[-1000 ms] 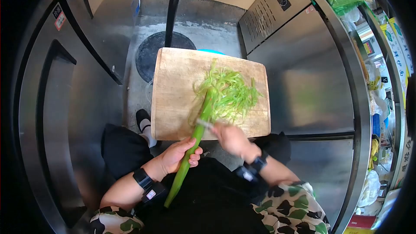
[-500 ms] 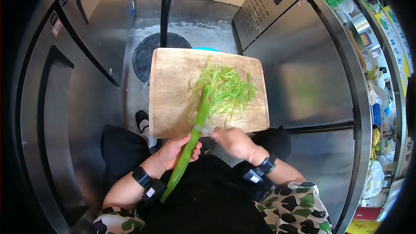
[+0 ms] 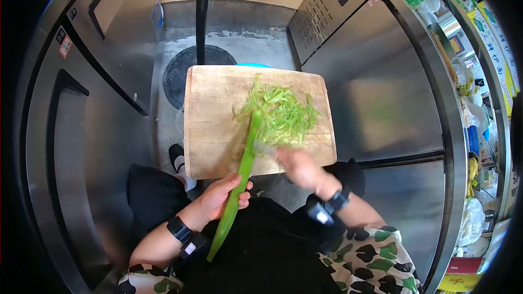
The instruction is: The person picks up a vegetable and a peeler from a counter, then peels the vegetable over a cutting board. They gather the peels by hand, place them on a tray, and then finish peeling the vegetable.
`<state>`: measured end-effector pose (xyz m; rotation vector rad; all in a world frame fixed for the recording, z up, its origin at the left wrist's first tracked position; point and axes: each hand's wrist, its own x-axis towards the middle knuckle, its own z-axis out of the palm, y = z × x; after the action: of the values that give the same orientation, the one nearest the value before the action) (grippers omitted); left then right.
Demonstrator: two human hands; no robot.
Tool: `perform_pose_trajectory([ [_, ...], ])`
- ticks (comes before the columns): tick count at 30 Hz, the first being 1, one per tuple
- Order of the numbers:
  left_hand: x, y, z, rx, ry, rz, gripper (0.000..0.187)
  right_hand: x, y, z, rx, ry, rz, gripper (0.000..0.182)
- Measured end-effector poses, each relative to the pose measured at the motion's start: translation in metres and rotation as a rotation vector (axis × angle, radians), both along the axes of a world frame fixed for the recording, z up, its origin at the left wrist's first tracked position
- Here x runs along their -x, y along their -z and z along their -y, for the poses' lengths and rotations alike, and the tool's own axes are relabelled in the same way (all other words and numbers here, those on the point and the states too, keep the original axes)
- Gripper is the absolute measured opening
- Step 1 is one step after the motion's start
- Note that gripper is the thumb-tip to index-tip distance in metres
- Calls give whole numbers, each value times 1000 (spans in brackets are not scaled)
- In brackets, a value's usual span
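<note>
My left hand (image 3: 219, 198) grips a long green stalk (image 3: 243, 171) near its middle, tip resting on the wooden cutting board (image 3: 210, 125). My right hand (image 3: 298, 166), blurred with motion, holds a small peeler (image 3: 263, 145) against the stalk's upper part. A heap of thin green peelings (image 3: 283, 113) lies on the board just beyond the stalk's tip. Both wrists carry black bands.
Steel refrigerator doors stand to the left (image 3: 76, 130) and right (image 3: 392, 103). A dark round drain cover (image 3: 182, 68) lies in the floor behind the board. Bags and packages (image 3: 474, 98) crowd shelves at far right. My shoe (image 3: 177, 155) shows below the board.
My right hand has run the peeler up the stalk, away from me toward the peelings. The left hand keeps its grip; the view shifted slightly.
</note>
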<state>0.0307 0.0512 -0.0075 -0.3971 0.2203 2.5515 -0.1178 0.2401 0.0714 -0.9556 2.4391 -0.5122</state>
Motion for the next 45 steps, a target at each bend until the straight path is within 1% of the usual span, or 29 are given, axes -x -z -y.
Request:
perform_pose_trajectory([
  [1, 0, 0, 0, -4, 5, -16, 27, -16, 1, 1, -52, -105, 13, 29],
  [4, 0, 7, 0, 22, 10, -4, 25, -13, 23, 20, -222, -92, 32, 29],
  [5, -1, 8, 1, 40, 6, 9, 24, 6, 35, 22, -54, -87, -24, 32],
  [6, -1, 4, 2, 82, 7, -3, 24, 37, 74, 23, -109, 6, -87, 27],
  [8, 4, -8, 2, 169, 12, -35, 23, 82, 56, 36, -204, 205, -181, 32],
  [10, -1, -3, 2, 245, 9, -8, 22, 112, 42, 28, -294, 284, -292, 38],
  [13, 0, 2, -1, 257, -8, -6, 21, 97, 15, 10, -240, 201, -405, 42],
  [15, -2, 3, -3, 265, -2, -6, 20, 56, -13, 16, -283, 104, -157, 42],
  [17, 1, 3, -4, 295, 7, -16, 20, 16, -33, 30, -353, -30, -81, 38],
  [20, 0, 5, -5, 426, 16, -17, 21, 16, 3, 45, -403, -134, -94, 37],
  [22, -2, 6, -4, 467, 17, -23, 22, 61, 28, 49, -297, 42, -144, 43],
  [23, -1, 6, -4, 487, 15, -30, 22, 91, 42, 47, -347, 128, -180, 43],
  [24, -1, 5, -2, 479, 14, -16, 22, 117, 51, 40, -394, 215, -219, 43],
  [25, -3, 5, -1, 466, 12, -2, 23, 126, 50, 32, -341, 267, -237, 45],
  [27, -1, 5, -1, 432, -9, 8, 22, 118, 37, 20, -213, 283, -313, 42],
  [30, 0, 6, -1, 409, -1, 22, 23, 67, 7, 11, -136, 229, -39, 40],
  [31, 0, 7, -1, 403, 0, 23, 23, 48, 4, 8, -93, 193, 32, 39],
  [32, 1, 8, -2, 397, 2, 26, 24, 25, -13, 13, -133, 11, 5, 35],
  [33, 0, 9, -2, 393, 11, 30, 25, 16, 15, 5, -76, -29, 34, 33],
  [34, -1, 9, -2, 352, 17, 33, 26, 1, 1, 14, -159, -118, 47, 32],
  [35, -2, 8, -2, 312, 19, 35, 28, -10, 8, 16, -199, -163, 28, 30],
  [37, -1, 5, 1, 239, 11, 26, 32, -12, 20, 21, -112, -117, 18, 30],
  [39, -3, 1, 2, 168, -3, 18, 38, 22, 49, 22, 65, 24, -5, 32],
  [41, -3, 2, 1, 123, -17, -32, 39, 70, 54, 28, -8, 196, -148, 35],
  [43, -2, 0, 3, 119, -22, -49, 40, 106, 65, 18, -32, 356, -223, 36],
  [45, -2, 0, 4, 131, -42, -25, 40, 90, 32, 14, -68, 297, -124, 36],
])
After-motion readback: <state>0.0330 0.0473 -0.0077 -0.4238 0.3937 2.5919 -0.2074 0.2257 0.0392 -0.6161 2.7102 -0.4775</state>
